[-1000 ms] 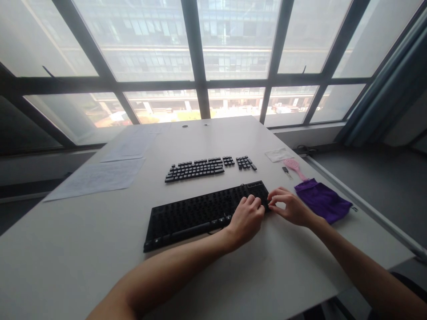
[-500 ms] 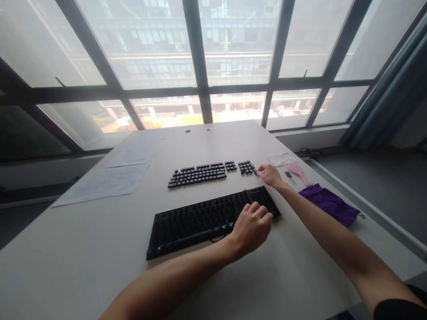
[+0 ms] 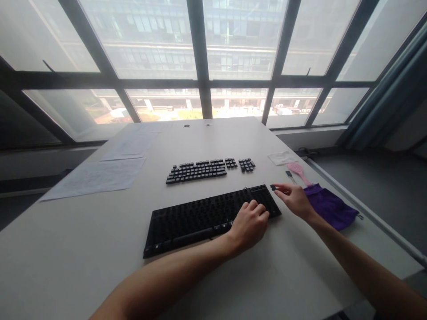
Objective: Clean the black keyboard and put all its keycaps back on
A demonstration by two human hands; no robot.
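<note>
In the head view a black keyboard [image 3: 196, 220], its caps off over most of the surface, lies slanted on the white table. Over its front right part my left hand [image 3: 251, 223] is closed, with curled fingers on the keyboard; the fingertips are hidden. My right hand [image 3: 293, 198] is just off the keyboard's right end, pinching a small black keycap [image 3: 273, 187] between thumb and finger. Behind the keyboard, loose black keycaps [image 3: 196, 172] stand in a keyboard-like layout, with smaller groups to the right, including the number-pad keycaps [image 3: 246, 165].
To the right lie a keycap puller [image 3: 290, 175], a pink brush-like thing [image 3: 298, 170], a clear plastic bag [image 3: 282, 158] and a purple cloth pouch [image 3: 330, 206]. Paper sheets [image 3: 96, 178] cover part of the table's left side. Large windows [image 3: 160, 40] stand behind the table.
My right hand has drawn back from the number-pad keycaps toward the keyboard's right end, carrying a keycap. My left hand has stayed on the keyboard.
</note>
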